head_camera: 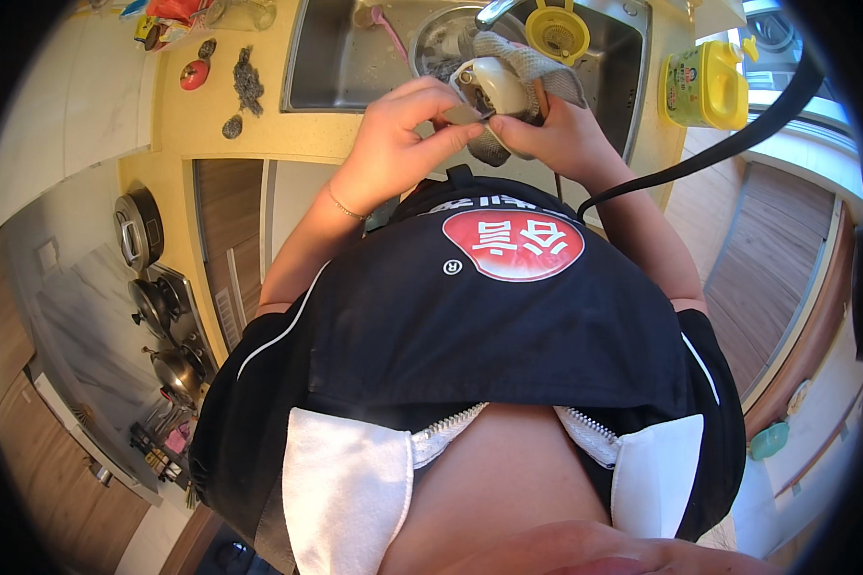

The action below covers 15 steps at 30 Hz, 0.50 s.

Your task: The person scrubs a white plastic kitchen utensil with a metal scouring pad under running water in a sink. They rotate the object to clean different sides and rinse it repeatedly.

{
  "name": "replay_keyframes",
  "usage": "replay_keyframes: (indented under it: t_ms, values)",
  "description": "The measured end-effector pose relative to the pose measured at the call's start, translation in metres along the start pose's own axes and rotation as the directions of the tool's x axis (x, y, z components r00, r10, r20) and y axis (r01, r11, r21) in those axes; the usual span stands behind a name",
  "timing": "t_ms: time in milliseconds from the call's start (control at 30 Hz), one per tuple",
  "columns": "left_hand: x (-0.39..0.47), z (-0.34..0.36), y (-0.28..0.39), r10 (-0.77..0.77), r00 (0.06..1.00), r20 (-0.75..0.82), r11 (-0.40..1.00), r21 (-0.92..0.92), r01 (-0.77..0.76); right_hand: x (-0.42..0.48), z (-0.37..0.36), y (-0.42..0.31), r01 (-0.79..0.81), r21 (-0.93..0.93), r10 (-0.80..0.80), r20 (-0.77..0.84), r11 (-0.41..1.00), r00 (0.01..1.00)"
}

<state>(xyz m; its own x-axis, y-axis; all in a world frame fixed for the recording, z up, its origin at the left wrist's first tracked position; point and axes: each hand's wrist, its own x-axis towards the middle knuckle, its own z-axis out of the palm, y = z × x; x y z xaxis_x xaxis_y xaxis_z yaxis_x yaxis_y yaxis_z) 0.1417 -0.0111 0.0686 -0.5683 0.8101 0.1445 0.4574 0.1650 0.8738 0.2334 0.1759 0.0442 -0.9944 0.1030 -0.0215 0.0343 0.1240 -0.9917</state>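
Observation:
Over the front edge of the sink, my left hand (406, 133) pinches a small flat greyish piece (462, 113) between thumb and fingers. My right hand (564, 136) grips a grey waffle-weave cloth (557, 72), bunched around a white rounded object (502, 83), which looks like a hollow plastic housing. The left thumb tip comes close to the right thumb at the lower edge of this object. Part of the white object is covered by the cloth and fingers, so its exact kind is unclear.
The steel sink (331, 72) holds a metal basin (431, 39), a pink-handled brush (388, 32) and a yellow strainer (557, 32) beneath the faucet (495, 13). Steel wool (247, 83) lies on the left counter; a yellow jug (705, 86) stands right. A black strap (719, 162) crosses the right side.

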Motion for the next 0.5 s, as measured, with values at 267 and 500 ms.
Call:
replay_keyframes:
  t_ms: [267,500]
  values:
    - [-0.007,0.002,-0.003,-0.176,0.981,-0.077,0.923,-0.359,0.137,0.001,0.002,0.006,0.030,0.090,-0.036,0.071,0.995,0.997]
    - [-0.010,0.006,-0.010,-0.090,0.989,-0.118,0.904,-0.427,0.032,-0.001,0.003,0.007,0.008,0.091,-0.014,0.062,0.996,0.998]
